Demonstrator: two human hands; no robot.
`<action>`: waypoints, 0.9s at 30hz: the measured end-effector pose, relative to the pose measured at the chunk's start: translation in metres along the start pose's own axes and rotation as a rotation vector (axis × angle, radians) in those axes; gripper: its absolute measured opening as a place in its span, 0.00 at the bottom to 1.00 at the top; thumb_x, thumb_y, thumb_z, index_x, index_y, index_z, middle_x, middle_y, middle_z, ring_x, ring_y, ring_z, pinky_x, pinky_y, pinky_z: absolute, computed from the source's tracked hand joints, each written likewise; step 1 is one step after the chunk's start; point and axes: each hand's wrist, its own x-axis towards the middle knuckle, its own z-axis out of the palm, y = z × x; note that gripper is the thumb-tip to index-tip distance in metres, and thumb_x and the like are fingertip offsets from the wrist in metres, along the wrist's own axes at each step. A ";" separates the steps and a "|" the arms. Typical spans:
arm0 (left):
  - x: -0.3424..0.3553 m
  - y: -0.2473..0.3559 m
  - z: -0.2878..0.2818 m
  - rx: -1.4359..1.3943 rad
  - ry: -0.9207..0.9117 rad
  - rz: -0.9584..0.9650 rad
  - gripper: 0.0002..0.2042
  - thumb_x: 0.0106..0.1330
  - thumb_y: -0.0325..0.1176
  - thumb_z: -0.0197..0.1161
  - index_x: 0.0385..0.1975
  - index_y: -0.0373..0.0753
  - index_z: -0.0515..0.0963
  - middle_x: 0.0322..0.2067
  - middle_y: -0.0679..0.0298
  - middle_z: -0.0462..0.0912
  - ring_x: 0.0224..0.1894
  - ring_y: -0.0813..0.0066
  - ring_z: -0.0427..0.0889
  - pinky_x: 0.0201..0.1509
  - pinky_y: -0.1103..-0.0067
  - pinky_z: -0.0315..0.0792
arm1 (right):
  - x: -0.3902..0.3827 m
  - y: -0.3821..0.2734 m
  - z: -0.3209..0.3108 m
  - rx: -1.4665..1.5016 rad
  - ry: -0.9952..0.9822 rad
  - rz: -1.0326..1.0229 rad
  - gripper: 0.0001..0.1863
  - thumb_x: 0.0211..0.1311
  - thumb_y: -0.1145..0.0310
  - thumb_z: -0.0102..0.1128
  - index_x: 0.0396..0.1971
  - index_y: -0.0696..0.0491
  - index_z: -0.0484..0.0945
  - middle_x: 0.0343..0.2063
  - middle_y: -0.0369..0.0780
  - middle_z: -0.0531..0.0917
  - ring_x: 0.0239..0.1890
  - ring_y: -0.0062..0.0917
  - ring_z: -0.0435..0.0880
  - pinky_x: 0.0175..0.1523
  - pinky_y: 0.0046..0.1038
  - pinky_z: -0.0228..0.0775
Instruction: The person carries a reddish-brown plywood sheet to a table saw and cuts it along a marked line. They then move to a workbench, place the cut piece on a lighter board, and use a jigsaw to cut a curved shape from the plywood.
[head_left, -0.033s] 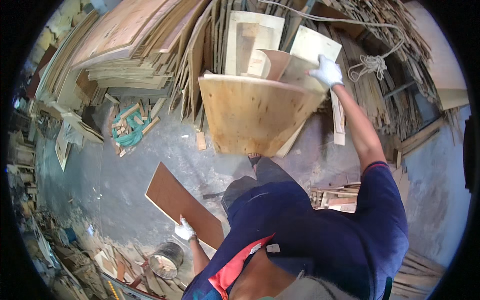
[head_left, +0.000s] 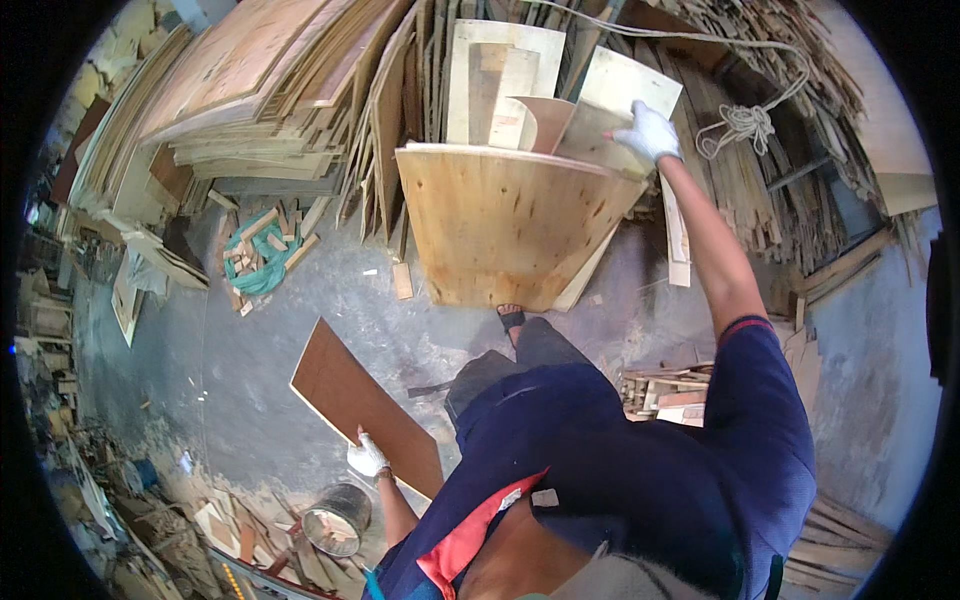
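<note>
With left hand clamped on brown board and right hand spread apart over pale board, could topple standing plywood sheet onto foot by bumping it.

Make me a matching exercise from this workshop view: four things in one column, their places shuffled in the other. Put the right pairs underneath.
Things
1. Reddish-brown rectangular board
2. Bundled pale rope
3. Crumpled green sheeting
4. Large yellowish-brown knotty plywood sheet

Places
A. Standing in front of paler wooden boards
B. On the grey floor, among small wooden offcuts
C. In the white-gloved left hand
D. At the upper right, in front of thin wooden strips

Pairs: 1-C, 2-D, 3-B, 4-A
</note>
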 end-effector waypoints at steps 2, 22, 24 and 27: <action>0.007 0.031 -0.008 -0.052 0.009 0.144 0.17 0.69 0.41 0.65 0.41 0.28 0.85 0.30 0.51 0.89 0.29 0.62 0.86 0.35 0.67 0.78 | 0.033 0.017 0.023 -0.033 -0.026 0.020 0.47 0.43 0.30 0.72 0.53 0.55 0.76 0.48 0.53 0.85 0.51 0.47 0.85 0.58 0.47 0.73; -0.221 0.067 0.023 0.292 0.237 -0.071 0.21 0.58 0.46 0.71 0.28 0.27 0.84 0.22 0.45 0.82 0.24 0.50 0.81 0.30 0.57 0.72 | 0.322 -0.056 0.130 0.192 0.170 -0.424 0.33 0.65 0.43 0.56 0.60 0.53 0.71 0.57 0.49 0.78 0.61 0.46 0.76 0.62 0.52 0.69; -0.245 0.053 0.025 0.367 0.255 -0.333 0.32 0.60 0.58 0.71 0.22 0.26 0.82 0.18 0.46 0.80 0.20 0.50 0.77 0.27 0.55 0.70 | 0.354 -0.069 0.133 0.197 0.104 -0.440 0.30 0.66 0.45 0.56 0.58 0.53 0.74 0.55 0.51 0.81 0.58 0.48 0.78 0.61 0.50 0.71; -0.285 0.083 0.029 0.315 0.324 -0.419 0.35 0.61 0.62 0.69 0.23 0.23 0.81 0.22 0.41 0.81 0.26 0.47 0.79 0.32 0.53 0.72 | 0.387 -0.085 0.150 0.209 -0.080 -0.380 0.31 0.67 0.42 0.53 0.58 0.53 0.75 0.54 0.53 0.81 0.57 0.48 0.80 0.61 0.48 0.73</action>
